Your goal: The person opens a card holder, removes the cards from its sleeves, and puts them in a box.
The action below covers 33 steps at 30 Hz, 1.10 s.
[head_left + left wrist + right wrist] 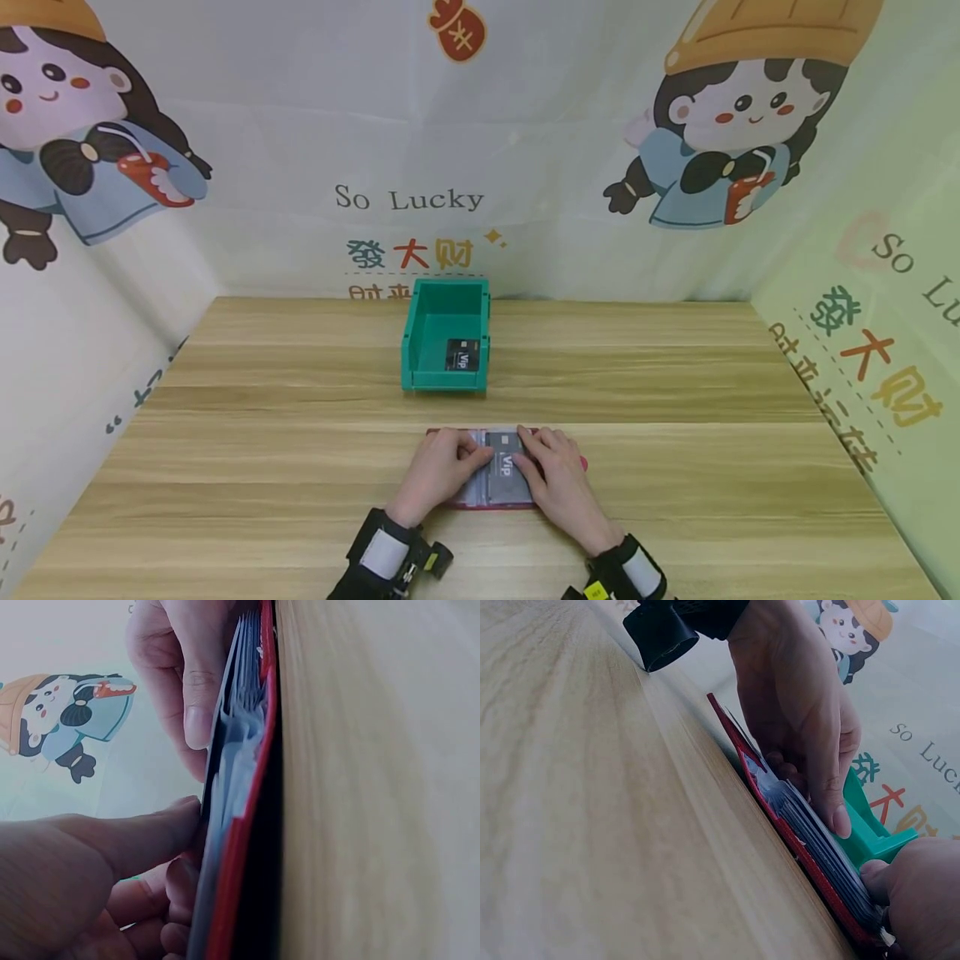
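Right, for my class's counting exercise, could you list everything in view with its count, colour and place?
Wood-grain table: one, light brown, under the objects
Rectangular plastic bin: one, green, near the table's far edge
Flat black "Vip" card: one visible, black, inside the bin
Card holder with clear sleeves: one, red cover, open on the table
Flat grey "Vip" card: one, dark grey, at the holder
Printed backdrop: panel count unclear, whitish, around the table; cartoon figures, lettering, red pouch
Black wrist straps: two, white patches, one per wrist
Left hand: one, bare, at the holder's left
Right hand: one, bare, at its right
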Available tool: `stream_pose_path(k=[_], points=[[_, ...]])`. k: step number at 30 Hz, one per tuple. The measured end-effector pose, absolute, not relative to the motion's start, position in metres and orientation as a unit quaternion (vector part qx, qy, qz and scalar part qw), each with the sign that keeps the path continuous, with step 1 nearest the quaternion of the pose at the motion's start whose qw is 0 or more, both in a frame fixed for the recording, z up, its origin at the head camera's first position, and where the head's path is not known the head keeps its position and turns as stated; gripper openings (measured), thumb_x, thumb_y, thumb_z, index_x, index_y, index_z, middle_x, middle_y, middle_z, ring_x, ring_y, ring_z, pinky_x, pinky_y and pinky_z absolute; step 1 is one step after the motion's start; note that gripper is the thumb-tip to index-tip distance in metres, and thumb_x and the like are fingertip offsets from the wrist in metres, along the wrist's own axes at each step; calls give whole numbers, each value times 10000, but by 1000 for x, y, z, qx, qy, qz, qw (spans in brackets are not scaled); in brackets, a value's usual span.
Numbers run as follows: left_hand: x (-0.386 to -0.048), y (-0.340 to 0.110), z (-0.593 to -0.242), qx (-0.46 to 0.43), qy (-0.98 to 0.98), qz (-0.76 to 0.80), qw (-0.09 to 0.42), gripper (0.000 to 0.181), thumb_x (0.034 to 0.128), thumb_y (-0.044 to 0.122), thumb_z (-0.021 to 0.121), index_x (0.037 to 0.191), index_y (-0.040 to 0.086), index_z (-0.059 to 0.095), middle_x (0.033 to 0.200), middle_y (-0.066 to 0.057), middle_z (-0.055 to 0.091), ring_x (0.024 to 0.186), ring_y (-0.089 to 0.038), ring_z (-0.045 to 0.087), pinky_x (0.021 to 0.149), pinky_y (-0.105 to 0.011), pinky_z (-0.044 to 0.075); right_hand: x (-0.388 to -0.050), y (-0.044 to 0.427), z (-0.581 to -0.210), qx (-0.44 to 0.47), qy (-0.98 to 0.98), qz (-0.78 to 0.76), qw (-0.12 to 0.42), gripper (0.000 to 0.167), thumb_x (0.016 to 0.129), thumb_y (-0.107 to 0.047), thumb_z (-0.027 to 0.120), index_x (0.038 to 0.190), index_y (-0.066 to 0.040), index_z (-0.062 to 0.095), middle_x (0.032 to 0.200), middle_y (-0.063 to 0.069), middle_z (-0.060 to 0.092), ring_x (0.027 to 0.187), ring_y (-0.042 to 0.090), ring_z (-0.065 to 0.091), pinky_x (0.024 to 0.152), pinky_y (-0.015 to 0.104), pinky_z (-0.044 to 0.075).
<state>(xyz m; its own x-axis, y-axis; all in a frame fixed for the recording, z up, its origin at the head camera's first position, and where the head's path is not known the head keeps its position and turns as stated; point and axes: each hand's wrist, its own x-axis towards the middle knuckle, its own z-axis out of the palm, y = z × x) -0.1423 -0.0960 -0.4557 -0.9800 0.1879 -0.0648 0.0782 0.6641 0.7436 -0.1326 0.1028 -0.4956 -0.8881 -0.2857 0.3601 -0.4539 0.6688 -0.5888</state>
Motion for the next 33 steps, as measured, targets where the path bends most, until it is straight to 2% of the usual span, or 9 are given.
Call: stream_pose_path(k=[16, 24, 33], points=[[-145, -104, -457, 103, 896, 426, 73, 213, 989, 171, 728, 816, 45, 726, 670, 58, 501, 630, -83, 443, 581, -209, 304, -132, 103, -494, 201, -907, 356, 104, 359, 1005, -84, 676, 1334, 60, 676, 921, 13, 613, 901, 158, 506, 911, 438, 404], [-141, -97, -453, 75, 901, 420, 82, 309, 948, 306, 793, 761, 83, 691, 601, 62, 483, 571, -90, 444, 544, -209, 288, -132, 103, -494, 204, -909, 347, 108, 357, 999, -73, 680, 1325, 74, 675, 928, 22, 619, 897, 164, 510, 910, 446, 411], [-142, -97, -456, 71, 904, 413, 79, 307, 931, 291, 812, 751, 87, 670, 610, 57, 480, 579, -99, 452, 547, -211, 292, -131, 102, -492, 201, -910, 349, 102, 359, 1003, -71, 674, 1330, 76, 670, 958, 47, 639, 915, 177, 523, 926, 470, 423]])
